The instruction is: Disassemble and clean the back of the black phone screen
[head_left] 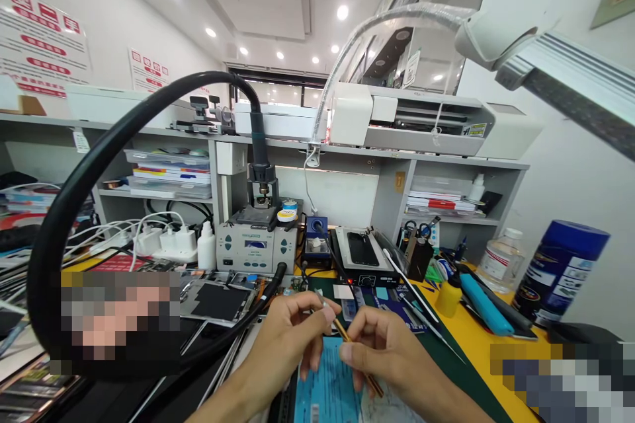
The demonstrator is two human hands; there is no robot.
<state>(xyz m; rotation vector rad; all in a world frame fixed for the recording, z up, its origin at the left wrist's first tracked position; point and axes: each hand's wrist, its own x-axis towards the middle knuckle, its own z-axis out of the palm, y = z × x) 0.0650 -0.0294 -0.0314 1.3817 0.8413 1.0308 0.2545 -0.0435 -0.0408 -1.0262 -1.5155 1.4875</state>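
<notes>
A slim gold-coloured tool (342,329), shaped like a pen, slants between my two hands; its exact kind I cannot make out. My left hand (294,334) is closed in a pinch at the tool's upper end, where the fingertips hide the tip. Farther down the shaft, the thumb and fingers of my right hand (380,350) grip it, and the lower end sticks out below the palm. Under both hands lies a blue printed packet (327,386) on the bench.
A grey hot-air station (258,248) stands behind, its thick black hose (42,244) arching across the left. Beyond my hands is a black heating plate with a phone (363,248). At right are a yellow bottle (449,296), clear bottle (501,261) and blue spray can (560,271).
</notes>
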